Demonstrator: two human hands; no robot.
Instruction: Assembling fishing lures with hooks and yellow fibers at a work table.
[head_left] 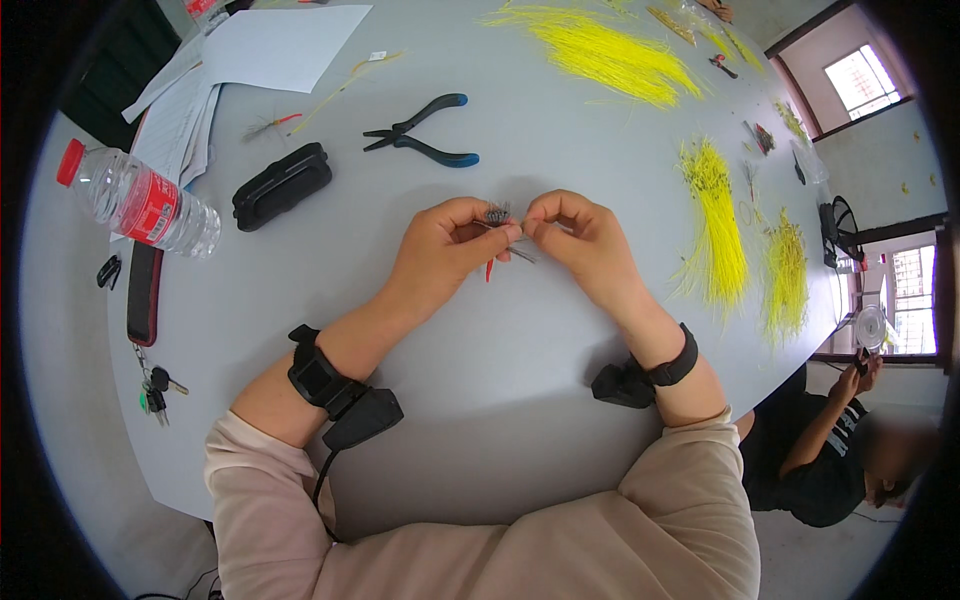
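Both of my hands meet over the middle of the grey table [520,420]. My left hand [447,245] pinches a small dark feathery piece with a thin red tip [497,218] between thumb and fingers. My right hand [580,235] pinches the same small piece from the other side, its fingertips touching those of the left. The red tip hangs down below my left fingers. Black straps with small devices sit on both wrists.
Black-and-blue pliers [425,135] lie just beyond my hands. A black case [283,185], a plastic water bottle [140,200], papers [270,45] and keys [155,385] lie at the left. Bundles of yellow strands [720,225] spread at the right and back. Another person [830,450] sits low at the right.
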